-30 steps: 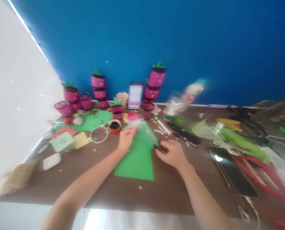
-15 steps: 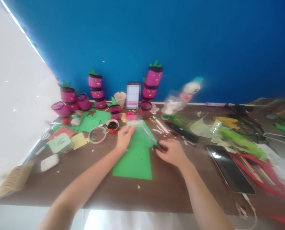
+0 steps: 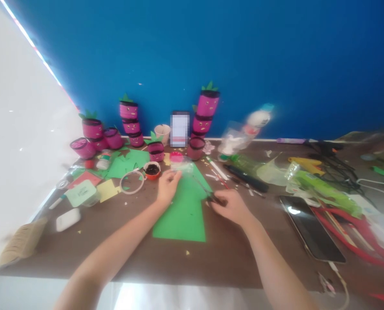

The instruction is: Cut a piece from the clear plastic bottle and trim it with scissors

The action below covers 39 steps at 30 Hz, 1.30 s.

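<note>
In the head view my left hand (image 3: 168,186) is closed, its fingertips pinching a clear plastic piece (image 3: 184,167), whose exact shape is blurred. My right hand (image 3: 233,205) grips the dark handles of a pair of scissors (image 3: 202,184). Their blades point up and left toward the plastic and look nearly closed. Beneath both lies a green sheet (image 3: 182,221) on the brown table (image 3: 121,241). Just left of my left hand stands a small orange cup (image 3: 152,175) with dark contents. A bright pink round thing (image 3: 176,157) sits just beyond my fingertips.
Purple cups with faces (image 3: 208,104) stand stacked along the blue wall (image 3: 259,51), near an upright phone (image 3: 179,129). At right lie a dark phone (image 3: 311,228) with a cable, a green bottle (image 3: 324,189) and red-handled scissors (image 3: 369,241). A tape ring (image 3: 131,193) lies left.
The scissors' blades appear closer together and lower than before. Both hands stay almost in place, still holding the plastic piece and the scissors. The whole view has shifted slightly.
</note>
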Tool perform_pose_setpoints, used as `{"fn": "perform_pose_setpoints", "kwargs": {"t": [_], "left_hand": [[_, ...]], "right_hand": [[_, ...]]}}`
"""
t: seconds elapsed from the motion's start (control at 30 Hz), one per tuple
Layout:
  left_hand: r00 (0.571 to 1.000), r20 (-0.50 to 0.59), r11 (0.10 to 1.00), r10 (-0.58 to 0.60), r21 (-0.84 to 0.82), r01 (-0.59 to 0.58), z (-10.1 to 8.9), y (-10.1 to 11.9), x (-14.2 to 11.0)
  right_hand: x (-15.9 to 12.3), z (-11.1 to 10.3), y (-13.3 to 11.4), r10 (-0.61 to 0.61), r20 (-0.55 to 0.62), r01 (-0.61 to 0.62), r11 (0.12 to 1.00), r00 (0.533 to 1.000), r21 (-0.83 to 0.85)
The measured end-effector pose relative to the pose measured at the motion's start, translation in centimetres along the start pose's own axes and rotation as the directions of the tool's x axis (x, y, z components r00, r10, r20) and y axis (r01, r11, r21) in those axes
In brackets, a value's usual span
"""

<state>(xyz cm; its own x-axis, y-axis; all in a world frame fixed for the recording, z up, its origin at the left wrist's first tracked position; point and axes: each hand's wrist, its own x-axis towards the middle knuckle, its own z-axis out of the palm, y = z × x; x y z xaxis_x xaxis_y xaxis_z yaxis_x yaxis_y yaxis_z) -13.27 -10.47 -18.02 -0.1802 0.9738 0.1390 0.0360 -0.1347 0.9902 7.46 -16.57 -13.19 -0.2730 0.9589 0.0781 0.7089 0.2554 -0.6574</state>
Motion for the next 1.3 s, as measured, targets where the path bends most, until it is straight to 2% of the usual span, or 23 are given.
{"fn": "perform_pose_setpoints", "kwargs": {"t": [0.1, 0.23, 0.37, 0.6, 0.7, 0.83, 0.97, 1.03, 1.1, 1.3], "left_hand": [[0.999, 0.024, 0.997, 0.021, 0.068, -0.022, -0.1, 0.5, -0.2], [0.999, 0.042, 1.000, 0.000, 0.000, 0.000, 0.1, 0.9, -0.6], [0.998, 0.057, 0.995, -0.033, -0.096, 0.039, 0.4, 0.6, -0.8], [0.997, -0.033, 0.994, -0.072, -0.088, 0.069, 0.6, 0.6, -0.8], [0.997, -0.038, 0.995, -0.072, -0.073, 0.069, 0.6, 0.7, -0.8], [0.997, -0.050, 0.998, -0.052, -0.030, 0.050, 0.6, 0.3, -0.7], [0.998, -0.047, 1.000, -0.031, -0.003, 0.031, 0.5, -0.1, -0.6], [0.999, -0.043, 0.999, -0.031, -0.012, 0.030, 0.4, 0.0, -0.6], [0.998, -0.047, 0.999, -0.034, -0.011, 0.034, 0.4, 0.2, -0.6], [0.997, -0.070, 0.999, -0.039, 0.000, 0.039, 0.4, 0.1, -0.4]], "right_hand": [[0.1, 0.3, -0.1, 0.112, 0.073, -0.123, 0.976, 0.991, 0.182], [0.3, 0.4, -0.5, 0.119, 0.139, -0.164, 0.913, 0.983, 0.375], [0.4, 0.6, -0.5, 0.128, 0.148, -0.181, 0.884, 0.981, 0.432], [0.5, 1.1, -0.1, 0.192, 0.242, -0.297, 0.780, 0.951, 0.551], [0.5, 1.2, -0.7, 0.197, 0.244, -0.303, 0.777, 0.950, 0.552], [0.6, 1.5, -1.6, 0.136, 0.189, -0.209, 0.868, 0.973, 0.450], [0.5, 1.7, -1.8, 0.034, -0.009, -0.033, 0.995, 0.999, 0.093], [0.4, 1.6, -1.7, -0.047, -0.076, 0.041, 0.995, 0.996, -0.087], [0.3, 1.5, -1.6, -0.114, -0.106, 0.092, 0.977, 0.988, -0.194], [0.2, 1.3, -1.5, -0.217, -0.143, 0.159, 0.929, 0.966, -0.335]]}}
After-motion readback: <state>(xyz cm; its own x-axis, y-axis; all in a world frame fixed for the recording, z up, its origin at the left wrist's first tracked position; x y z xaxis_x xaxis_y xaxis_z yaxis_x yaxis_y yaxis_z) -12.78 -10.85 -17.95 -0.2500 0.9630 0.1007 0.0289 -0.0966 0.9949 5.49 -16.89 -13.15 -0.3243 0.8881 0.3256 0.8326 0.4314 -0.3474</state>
